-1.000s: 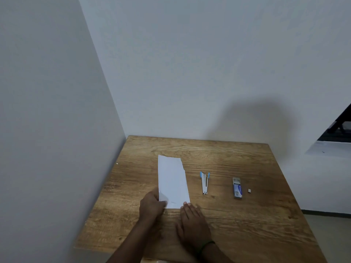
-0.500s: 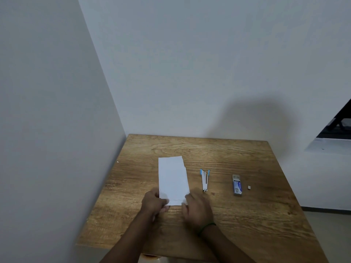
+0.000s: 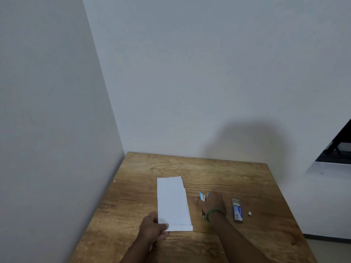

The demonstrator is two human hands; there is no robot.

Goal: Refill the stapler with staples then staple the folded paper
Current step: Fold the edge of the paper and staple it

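- Stapler [image 3: 203, 196] sits on the wooden table [image 3: 228, 175], just right of the folded paper [image 3: 173, 204], blue tips pointing to the far side; most of it is hidden under the right hand [image 3: 213, 203].
- Right hand is laid over the stapler, can't tell if the fingers are actually closed on it or just resting – a bit blurry there. Green band [image 3: 213, 213] on that wrist.
- Left hand [image 3: 152, 227] pinches the near left corner of the paper, thumb on top, fingers clamped on the sheet.
- Paper lies flat, long side running near to far, with a narrow folded strip along its near edge.
- Staple box [image 3: 237, 210] is right of the right hand, and a tiny pale bit [image 3: 250, 213] lies just right of the box – too small to tell what it is.
- Table is pushed into a corner of plain white walls [image 3: 190, 73]; a shadow [image 3: 247, 137] falls on the far wall, and something dark [image 3: 340, 147] pokes in at the right edge.
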